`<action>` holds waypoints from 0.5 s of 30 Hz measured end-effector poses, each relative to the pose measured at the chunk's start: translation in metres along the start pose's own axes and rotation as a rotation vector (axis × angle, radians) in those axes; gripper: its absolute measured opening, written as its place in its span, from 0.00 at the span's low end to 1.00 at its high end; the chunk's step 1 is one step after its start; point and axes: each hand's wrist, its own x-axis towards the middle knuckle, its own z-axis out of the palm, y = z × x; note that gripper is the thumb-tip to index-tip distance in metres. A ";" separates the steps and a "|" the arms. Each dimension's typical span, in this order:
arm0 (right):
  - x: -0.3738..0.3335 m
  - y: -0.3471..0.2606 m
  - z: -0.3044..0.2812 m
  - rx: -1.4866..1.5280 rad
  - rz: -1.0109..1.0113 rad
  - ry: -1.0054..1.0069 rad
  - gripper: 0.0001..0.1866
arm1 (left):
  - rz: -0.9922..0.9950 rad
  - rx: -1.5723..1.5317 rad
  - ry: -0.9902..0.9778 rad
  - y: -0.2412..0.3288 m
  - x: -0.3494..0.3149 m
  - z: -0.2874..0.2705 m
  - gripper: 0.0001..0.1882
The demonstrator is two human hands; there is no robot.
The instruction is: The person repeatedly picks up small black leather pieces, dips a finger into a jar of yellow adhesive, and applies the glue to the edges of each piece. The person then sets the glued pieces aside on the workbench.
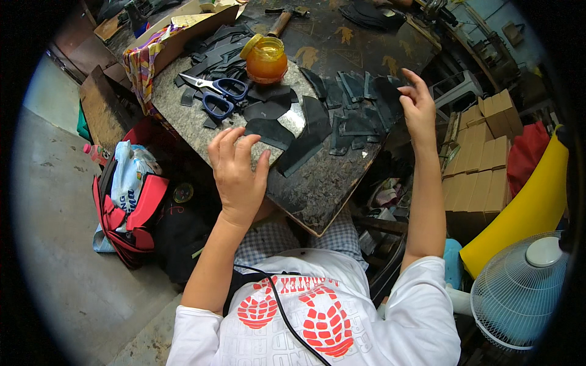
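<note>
My left hand hovers by the near left edge of the table, its fingers apart and nothing in it. Close to its fingertips lies a dark leather piece on a round pale slab. At the table's right edge, my right hand has its fingers parted, thumb and fingertips against the edge of a black leather piece. Several cut dark pieces are spread between the hands, some overlapping. Blue-handled scissors rest with blades parted beside an open jar of amber glue.
A hammer and a heap of black scraps lie farther back. Left stands a box with patterned cloth. Stacked brown cartons, a yellow sheet and a fan fill the right. A bag hangs lower left.
</note>
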 end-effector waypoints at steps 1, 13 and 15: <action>0.011 0.007 0.004 -0.113 -0.030 -0.036 0.28 | -0.028 0.003 0.002 -0.001 -0.001 0.002 0.18; 0.067 0.009 0.077 -0.849 -0.366 -0.337 0.22 | -0.098 0.046 -0.021 -0.003 -0.003 0.004 0.14; 0.073 -0.010 0.091 -0.643 -0.476 -0.301 0.19 | -0.097 0.049 -0.020 -0.003 -0.002 0.004 0.15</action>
